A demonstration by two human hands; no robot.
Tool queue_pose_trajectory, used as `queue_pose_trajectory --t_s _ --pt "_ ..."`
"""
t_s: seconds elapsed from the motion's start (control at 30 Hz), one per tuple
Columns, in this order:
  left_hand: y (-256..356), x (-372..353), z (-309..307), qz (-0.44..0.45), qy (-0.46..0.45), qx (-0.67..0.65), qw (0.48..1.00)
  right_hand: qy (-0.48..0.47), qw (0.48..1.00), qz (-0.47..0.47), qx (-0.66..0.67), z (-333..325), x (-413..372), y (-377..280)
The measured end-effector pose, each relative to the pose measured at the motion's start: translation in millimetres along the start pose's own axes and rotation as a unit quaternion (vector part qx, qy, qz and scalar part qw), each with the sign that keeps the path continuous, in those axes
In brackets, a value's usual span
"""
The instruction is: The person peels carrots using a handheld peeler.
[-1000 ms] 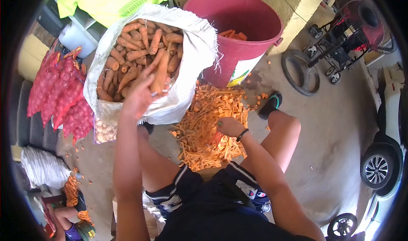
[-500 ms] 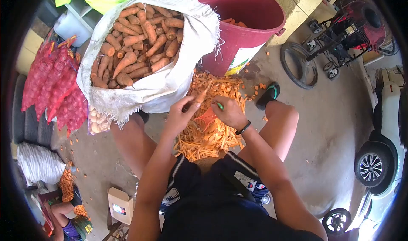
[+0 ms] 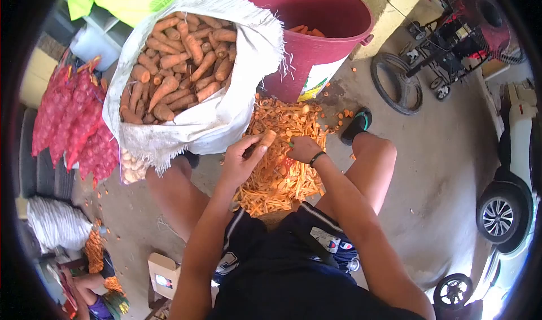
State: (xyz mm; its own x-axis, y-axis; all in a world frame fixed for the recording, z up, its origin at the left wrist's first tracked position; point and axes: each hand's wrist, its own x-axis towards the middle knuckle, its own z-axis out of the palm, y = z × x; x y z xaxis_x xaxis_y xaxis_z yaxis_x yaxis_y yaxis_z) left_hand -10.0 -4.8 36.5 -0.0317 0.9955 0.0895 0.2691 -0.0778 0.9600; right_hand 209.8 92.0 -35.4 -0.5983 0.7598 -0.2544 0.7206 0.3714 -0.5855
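Observation:
My left hand (image 3: 244,157) is closed around a carrot (image 3: 269,138), its thumb laid along the side and the orange end pointing up and away. To the right, my right hand (image 3: 305,149) grips a small green-handled tool (image 3: 291,144); its working end is too small and blurred to name. A gap separates this hand from the carrot. Below both hands, a heap of carrot peelings (image 3: 276,190) with cut ends spreads over the floor between my legs. Unpeeled carrots (image 3: 186,60) fill a white woven sack (image 3: 212,131) just beyond my left hand.
A large maroon bin (image 3: 293,74) with some orange carrots inside stands behind the heap. Red net bags of onions (image 3: 70,111) and a bag of garlic (image 3: 132,165) are at left. Another person (image 3: 87,289) sits lower left. A fan (image 3: 488,26) and a car wheel (image 3: 497,219) are at right.
The carrot has turned in my left hand and now shows its blunt end. My right hand has moved slightly right and down, away from the carrot, with the green-handled tool. The view has shifted slightly.

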Motion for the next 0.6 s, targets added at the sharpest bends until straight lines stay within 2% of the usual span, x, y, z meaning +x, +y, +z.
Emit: queue_pose_trajectory --t_s 0.07,0.1,0.17,0.2,0.3,0.33,0.43,0.47,0.57,0.6 --pt "-4 -1 -3 -0.082 0.024 -0.081 0.993 -0.037 0.999 0.004 0.001 -10 3 3" --pt "-16 -2 -3 -0.141 0.045 -0.173 0.974 -0.002 0.998 -0.017 0.066 -20 0 -7" --pt "-43 -1 -5 -0.254 0.083 -0.351 0.898 0.065 0.976 -0.053 0.199 -33 -9 -24" --pt "-36 3 1 -0.238 0.106 -0.389 0.884 0.088 0.973 -0.053 0.206 -33 -12 -32" --pt "-40 3 8 -0.265 0.059 -0.434 0.859 0.177 0.943 -0.139 0.245 -24 -22 -53" --pt "-42 3 11 -0.274 0.050 -0.454 0.846 0.171 0.947 -0.145 0.230 -28 -25 -62" --pt "-37 -2 12 -0.289 0.008 -0.433 0.853 0.185 0.947 -0.183 0.187 -28 -19 -59" --pt "-40 -3 11 -0.290 -0.003 -0.416 0.862 0.168 0.957 -0.170 0.163 -33 -19 -55" --pt "-43 -6 8 -0.294 -0.024 -0.381 0.876 0.295 0.930 -0.175 0.133 -43 -10 -39" --pt "-34 -9 6 -0.298 -0.024 -0.377 0.876 0.316 0.930 -0.133 0.131 -49 -5 -25"
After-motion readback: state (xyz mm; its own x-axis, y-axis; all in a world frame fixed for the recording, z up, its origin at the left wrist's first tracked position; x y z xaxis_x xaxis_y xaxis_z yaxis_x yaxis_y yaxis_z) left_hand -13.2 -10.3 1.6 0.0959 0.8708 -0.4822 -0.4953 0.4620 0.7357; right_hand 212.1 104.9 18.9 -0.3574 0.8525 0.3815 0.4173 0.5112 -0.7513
